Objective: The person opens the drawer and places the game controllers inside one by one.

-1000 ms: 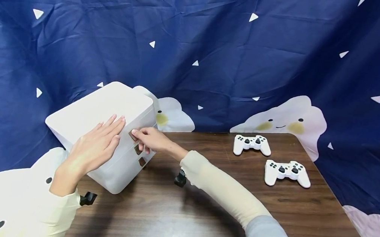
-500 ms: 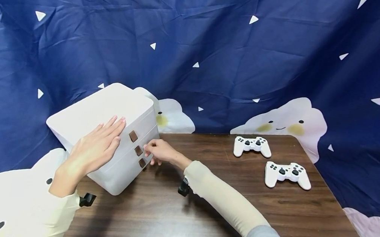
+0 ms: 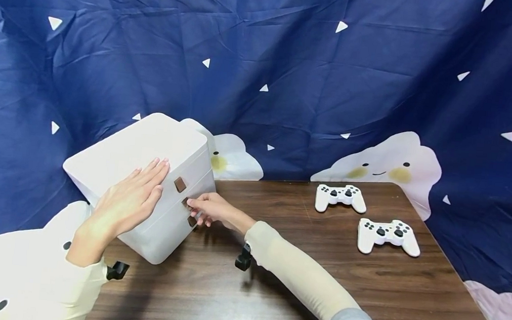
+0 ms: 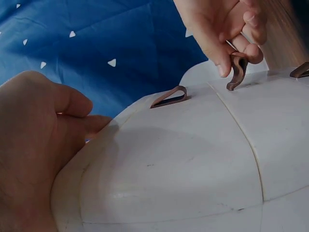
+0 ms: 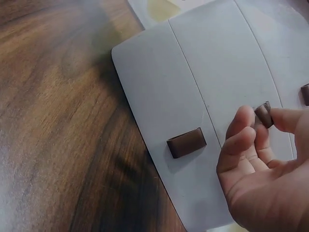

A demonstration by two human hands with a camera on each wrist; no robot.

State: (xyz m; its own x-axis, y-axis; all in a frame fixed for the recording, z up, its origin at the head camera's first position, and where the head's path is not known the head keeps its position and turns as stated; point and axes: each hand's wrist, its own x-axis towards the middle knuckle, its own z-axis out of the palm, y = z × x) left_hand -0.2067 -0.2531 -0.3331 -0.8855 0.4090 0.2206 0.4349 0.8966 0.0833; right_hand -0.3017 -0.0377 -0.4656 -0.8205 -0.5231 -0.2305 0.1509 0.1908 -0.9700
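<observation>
A white drawer box [image 3: 144, 135] with three stacked drawers stands at the left of the table, its front turned to the right. Each drawer has a brown loop pull; the top pull [image 3: 180, 184] hangs free. My left hand [image 3: 129, 197] rests flat on the box's top near the front edge, fingers straight. My right hand [image 3: 215, 210] pinches the middle pull [image 4: 237, 70] between thumb and index finger, the other fingers loosely bent. In the right wrist view the bottom pull [image 5: 187, 143] sits beside the hand, untouched. All drawers look closed.
Two white game controllers [image 3: 341, 198] lie at the right of the brown wooden table [image 3: 271, 293], one in front of the other. Behind the table hangs a dark blue cloth [image 3: 266, 39] with white triangles and clouds.
My right hand has let go of the top pull, moved down and taken hold of the middle pull. My left hand has stayed on the box.
</observation>
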